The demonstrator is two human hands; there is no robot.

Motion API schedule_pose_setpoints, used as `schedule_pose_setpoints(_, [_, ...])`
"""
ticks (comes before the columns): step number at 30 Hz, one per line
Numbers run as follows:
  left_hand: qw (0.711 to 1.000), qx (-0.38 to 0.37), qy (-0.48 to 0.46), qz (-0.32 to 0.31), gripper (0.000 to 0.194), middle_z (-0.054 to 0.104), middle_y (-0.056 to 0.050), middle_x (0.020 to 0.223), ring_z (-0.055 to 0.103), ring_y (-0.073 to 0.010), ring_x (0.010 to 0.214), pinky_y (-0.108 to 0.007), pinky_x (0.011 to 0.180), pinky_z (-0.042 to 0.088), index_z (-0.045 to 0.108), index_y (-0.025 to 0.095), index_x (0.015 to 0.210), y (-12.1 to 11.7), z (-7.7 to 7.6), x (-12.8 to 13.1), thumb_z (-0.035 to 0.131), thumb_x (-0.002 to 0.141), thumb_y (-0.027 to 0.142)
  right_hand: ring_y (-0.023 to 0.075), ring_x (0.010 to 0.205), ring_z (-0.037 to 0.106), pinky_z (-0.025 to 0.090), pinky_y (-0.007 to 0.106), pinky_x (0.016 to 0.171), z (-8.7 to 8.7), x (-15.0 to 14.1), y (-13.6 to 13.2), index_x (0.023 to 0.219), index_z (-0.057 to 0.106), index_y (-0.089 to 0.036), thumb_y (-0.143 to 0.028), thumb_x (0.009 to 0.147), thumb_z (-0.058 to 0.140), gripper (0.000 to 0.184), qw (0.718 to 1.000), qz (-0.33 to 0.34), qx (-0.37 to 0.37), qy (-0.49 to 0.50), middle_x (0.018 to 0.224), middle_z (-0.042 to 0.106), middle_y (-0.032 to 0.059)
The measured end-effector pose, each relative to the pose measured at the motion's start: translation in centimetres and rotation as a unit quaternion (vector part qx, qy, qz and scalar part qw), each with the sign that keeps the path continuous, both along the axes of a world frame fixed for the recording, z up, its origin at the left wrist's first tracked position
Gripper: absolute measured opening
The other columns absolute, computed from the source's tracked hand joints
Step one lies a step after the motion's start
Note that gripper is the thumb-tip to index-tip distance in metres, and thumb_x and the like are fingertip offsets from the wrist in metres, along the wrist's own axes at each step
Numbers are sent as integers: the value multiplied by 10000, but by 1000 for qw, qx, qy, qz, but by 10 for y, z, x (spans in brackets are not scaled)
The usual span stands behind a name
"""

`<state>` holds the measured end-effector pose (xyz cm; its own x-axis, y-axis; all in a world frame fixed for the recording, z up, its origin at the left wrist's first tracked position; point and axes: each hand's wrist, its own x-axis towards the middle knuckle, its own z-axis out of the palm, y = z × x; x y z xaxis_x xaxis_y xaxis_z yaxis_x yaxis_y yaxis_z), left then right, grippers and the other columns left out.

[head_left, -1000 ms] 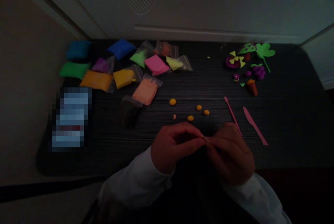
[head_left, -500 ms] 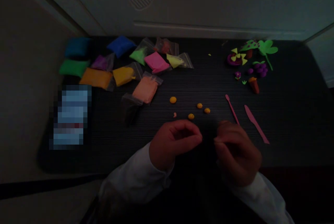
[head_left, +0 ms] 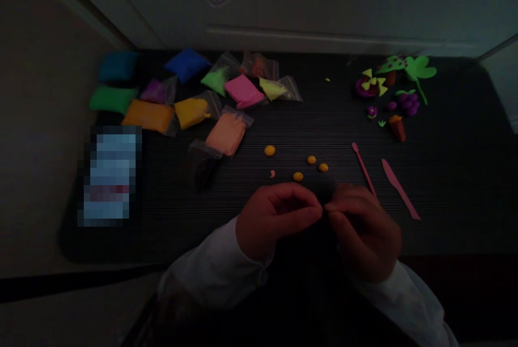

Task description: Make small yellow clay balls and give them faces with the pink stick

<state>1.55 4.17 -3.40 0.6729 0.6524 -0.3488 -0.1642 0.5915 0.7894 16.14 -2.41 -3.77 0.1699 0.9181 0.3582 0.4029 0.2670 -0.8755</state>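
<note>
The left hand [head_left: 279,220] and right hand [head_left: 366,231] have drawn closer, bringing pinched fingers [head_left: 315,212] nearly together by the near edge of the table [head_left: 162,233], beside yellow pieces [head_left: 298,176]; any held item is unclear.

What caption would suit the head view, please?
Left hand and right hand, fingertips close together, near small yellow pieces and pink tools on black.

On my feed the dark table [head_left: 170,212] carries bags [head_left: 244,91] of coloured clay bunched toward its far left, with a pixelated phone [head_left: 110,174] on the near side of them. Four yellow balls [head_left: 270,150] and a pink bit [head_left: 272,174] lie mid-table. To the right I make out a pink stick [head_left: 364,168] and pink knife [head_left: 399,188], apart, purple, green and brown models [head_left: 409,104] beyond.
</note>
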Motion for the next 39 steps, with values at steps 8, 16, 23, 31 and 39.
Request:
schedule_pose_setpoints(8, [998, 50, 27, -7, 36, 595, 5, 687, 521, -91, 638, -219, 606, 419, 645, 159, 700, -1, 3, -1, 655, 701, 193, 142, 735, 537, 446, 313, 651, -1, 0, 0, 856, 599, -217, -71, 738, 548, 195, 1000, 3, -7, 24, 748, 565, 4])
schedule_pose_setpoints(16, [983, 177, 6, 39, 57, 629, -22, 804, 571, -129, 767, -253, 716, 453, 654, 185, 763, -3, 3, -1, 630, 721, 154, 137, 699, 542, 442, 295, 599, -2, -1, 1, 846, 607, -220, -99, 740, 563, 167, 999, -33, -10, -8, 735, 578, 3])
schedule_pose_setpoints(23, [981, 184, -2, 63, 104, 669, -24, 883, 594, -142, 846, -257, 753, 464, 650, 197, 771, -6, 1, -1, 624, 722, 108, 134, 696, 538, 441, 297, 598, -2, -2, 3, 861, 607, -216, -74, 739, 560, 193, 998, -59, 2, -22, 738, 575, 5])
schedule_pose_setpoints(31, [984, 171, -4, 56, 123, 674, -28, 960, 595, -149, 893, -263, 775, 456, 653, 195, 792, -7, 1, -2, 617, 730, 96, 133, 715, 550, 446, 293, 615, -5, -2, 2, 904, 614, -217, -45, 726, 567, 251, 996, -81, 18, -40, 770, 599, 1])
schedule_pose_setpoints(39, [986, 156, -33, 51, 165, 671, -10, 986, 590, -134, 930, -240, 782, 462, 657, 215, 805, -7, -2, -3, 607, 737, 73, 132, 709, 556, 452, 292, 616, -5, 0, 3, 905, 616, -223, -63, 703, 621, 257, 996, -78, 24, -41, 758, 605, -7])
